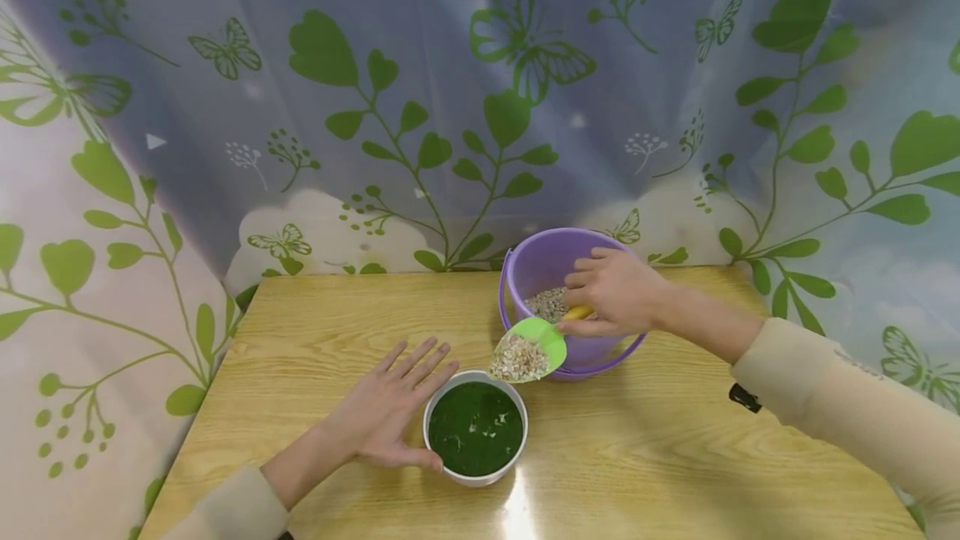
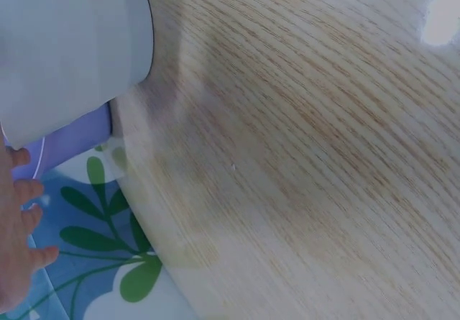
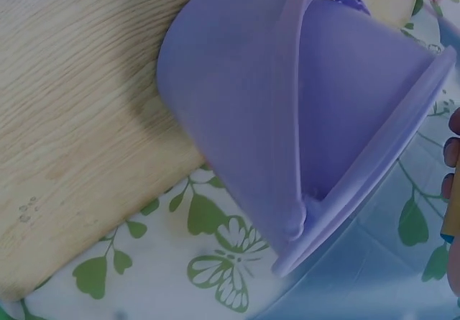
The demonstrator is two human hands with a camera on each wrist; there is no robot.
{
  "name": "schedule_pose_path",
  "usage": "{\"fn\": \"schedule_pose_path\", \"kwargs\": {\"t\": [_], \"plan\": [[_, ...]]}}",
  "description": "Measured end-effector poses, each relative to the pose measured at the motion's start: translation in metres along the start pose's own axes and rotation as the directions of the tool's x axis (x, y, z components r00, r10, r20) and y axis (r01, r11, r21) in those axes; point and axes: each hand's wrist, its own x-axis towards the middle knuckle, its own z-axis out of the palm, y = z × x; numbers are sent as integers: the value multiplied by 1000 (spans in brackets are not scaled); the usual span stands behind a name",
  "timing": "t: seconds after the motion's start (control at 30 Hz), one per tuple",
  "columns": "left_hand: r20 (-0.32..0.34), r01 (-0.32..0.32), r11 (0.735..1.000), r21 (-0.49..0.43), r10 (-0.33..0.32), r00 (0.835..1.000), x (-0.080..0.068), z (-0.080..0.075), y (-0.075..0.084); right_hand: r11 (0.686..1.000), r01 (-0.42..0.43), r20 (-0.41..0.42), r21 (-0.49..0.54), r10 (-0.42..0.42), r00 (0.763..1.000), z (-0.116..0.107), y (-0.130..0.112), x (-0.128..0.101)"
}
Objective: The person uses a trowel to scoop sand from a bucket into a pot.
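Note:
My right hand (image 1: 617, 292) grips the yellow handle of a small scoop (image 1: 550, 338) with a green blade, over the front of a purple bucket (image 1: 517, 273). Pale, coarse flakes or grains fill the blade, whose tip hangs at the far right rim of a white round container (image 1: 522, 448). Dark green liquid (image 1: 472, 432) with a few pale bits floating on it is inside that container. Against the container's left side rests my left hand (image 1: 390, 411), its fingers straight and spread. More of the grainy material (image 1: 546, 303) lies inside the bucket.
Everything stands on a light wooden table (image 1: 337, 315). Behind and beside it hangs a curtain (image 1: 435, 65) printed with green leaves and butterflies. The bucket's purple handle (image 3: 290, 111) hangs down along its outer side in the right wrist view.

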Motion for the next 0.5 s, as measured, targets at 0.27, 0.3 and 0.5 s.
{"fn": "schedule_pose_path", "kwargs": {"t": [0.27,0.3,0.5], "plan": [[-3,-4,999,31,4,1000,1,0,1,1000,5,22,-26,-4,1000,0,-10,8],[-1,-4,999,34,4,1000,1,0,1,999,6,26,-31,-5,1000,0,-11,9],[7,-6,1000,28,6,1000,0,0,0,999,12,35,-31,-11,999,1,-20,15]]}}
